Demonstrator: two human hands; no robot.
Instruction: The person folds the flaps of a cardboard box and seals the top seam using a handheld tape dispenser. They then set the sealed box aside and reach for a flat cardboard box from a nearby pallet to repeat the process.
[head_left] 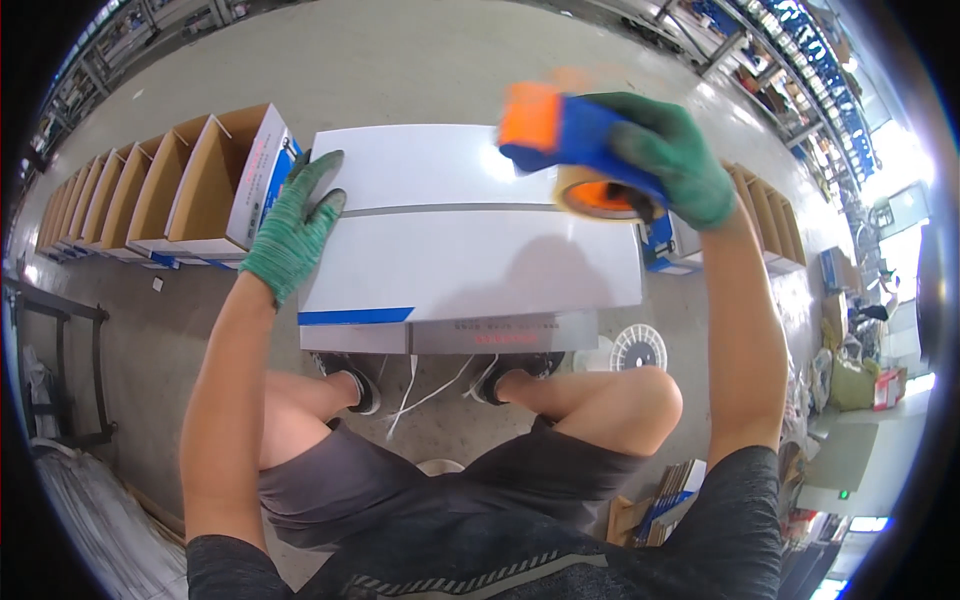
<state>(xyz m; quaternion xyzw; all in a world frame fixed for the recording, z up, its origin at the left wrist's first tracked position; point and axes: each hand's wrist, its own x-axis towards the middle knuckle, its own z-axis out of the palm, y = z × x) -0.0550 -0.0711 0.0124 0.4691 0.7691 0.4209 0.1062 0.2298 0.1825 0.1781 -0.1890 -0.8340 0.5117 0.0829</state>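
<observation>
In front of my knees stands a white cardboard box (440, 260) with a blue strip along its near edge. Its two top flaps are folded down and meet in a seam running left to right. My left hand (296, 222), in a green knit glove, rests at the box's left end, thumb and fingers apart on its edge. Above the right part of the box, my gloved right hand (675, 155) grips a blue and orange tape dispenser (590, 140). A roll of tape (600, 195) sits in it. The dispenser is slightly blurred and appears apart from the flaps.
A row of open cardboard boxes (150, 190) runs along the left, and more open boxes (770, 215) stand at the right. A white reel (638, 348) lies by my right knee. White straps (405, 408) trail between my shoes. A dark metal frame (75, 320) stands far left.
</observation>
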